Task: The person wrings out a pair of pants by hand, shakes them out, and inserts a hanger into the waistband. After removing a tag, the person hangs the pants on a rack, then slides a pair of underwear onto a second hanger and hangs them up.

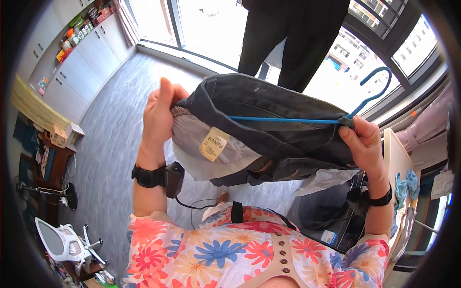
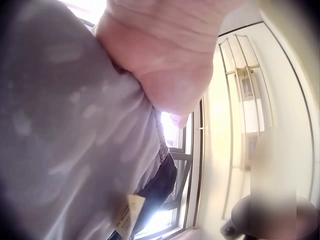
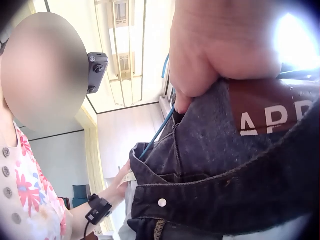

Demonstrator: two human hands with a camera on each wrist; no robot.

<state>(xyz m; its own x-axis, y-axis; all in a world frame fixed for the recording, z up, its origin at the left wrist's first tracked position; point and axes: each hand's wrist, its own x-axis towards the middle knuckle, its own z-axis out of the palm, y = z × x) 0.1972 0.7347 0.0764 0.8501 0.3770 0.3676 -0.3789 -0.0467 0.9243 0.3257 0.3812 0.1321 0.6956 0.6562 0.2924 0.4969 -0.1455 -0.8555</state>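
A pair of dark denim jeans (image 1: 293, 139) is stretched between both hands in the head view. My left hand (image 1: 161, 113) grips the left end of the waistband, thumb upward, with pale lining and a cream "SANFU" label (image 1: 214, 144) showing beside it. At the other end my right hand (image 1: 363, 141) pinches the waistband corner against a blue hanger (image 1: 288, 120). The hanger's bar runs inside the waist opening and its hook rises above the right hand. In the right wrist view a brown patch (image 3: 270, 105) with white letters lies under that hand.
Someone in dark trousers (image 1: 293, 38) stands just ahead by the windows. To the left are pale cabinets (image 1: 91, 53), and a white office chair (image 1: 62, 240) at lower left. A black case (image 1: 319, 206) lies below the jeans, and a pale table (image 1: 396, 158) with blue cloths is at right.
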